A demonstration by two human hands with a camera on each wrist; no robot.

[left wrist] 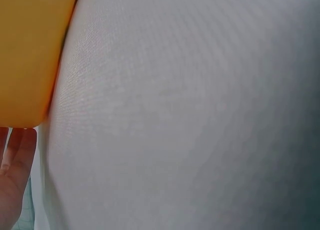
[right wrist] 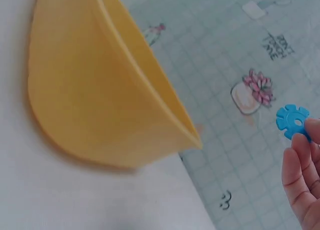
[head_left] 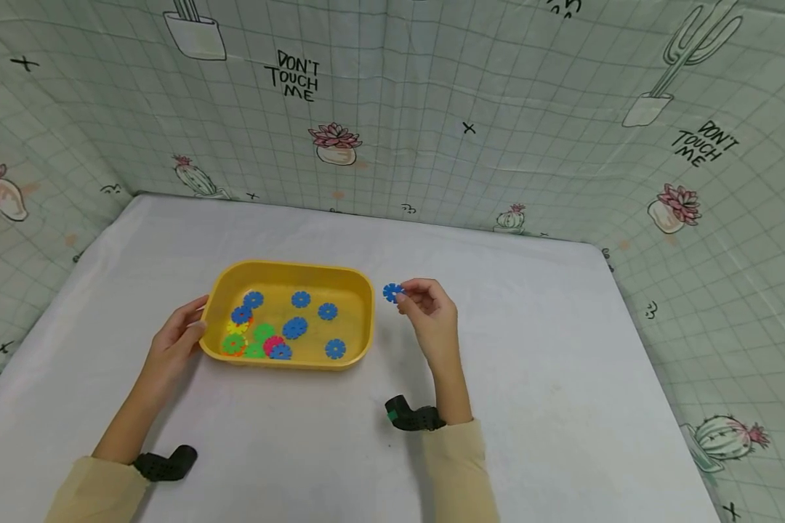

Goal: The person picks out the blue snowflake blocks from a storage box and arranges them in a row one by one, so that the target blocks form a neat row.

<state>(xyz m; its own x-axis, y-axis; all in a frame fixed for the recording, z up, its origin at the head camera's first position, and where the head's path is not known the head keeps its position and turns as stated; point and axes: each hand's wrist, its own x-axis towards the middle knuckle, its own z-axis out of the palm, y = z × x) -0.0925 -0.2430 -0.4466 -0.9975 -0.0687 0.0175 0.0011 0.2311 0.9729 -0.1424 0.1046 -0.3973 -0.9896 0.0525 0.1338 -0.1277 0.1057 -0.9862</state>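
A blue snowflake disc [head_left: 392, 293], round with a notched edge and a hole in its middle, is pinched between the thumb and fingers of my right hand [head_left: 435, 319]. That hand is in the air just right of the yellow tray [head_left: 288, 365]. In the right wrist view the disc [right wrist: 291, 121] is held by its edge, apart from the tray wall [right wrist: 95, 94]. My left hand [head_left: 173, 340] touches the tray's left end. Its fingers [left wrist: 21, 152] look fairly straight against the tray in the left wrist view, where most of the hand is out of frame.
Inside the tray, several blue discs [head_left: 295, 328] lie spread out. Green discs [head_left: 264, 333], a pink disc [head_left: 273, 344] and yellow and orange ones cluster at its front left. White cloth [head_left: 549, 363] covers the table, and a patterned curtain [head_left: 425, 109] hangs behind and at the sides.
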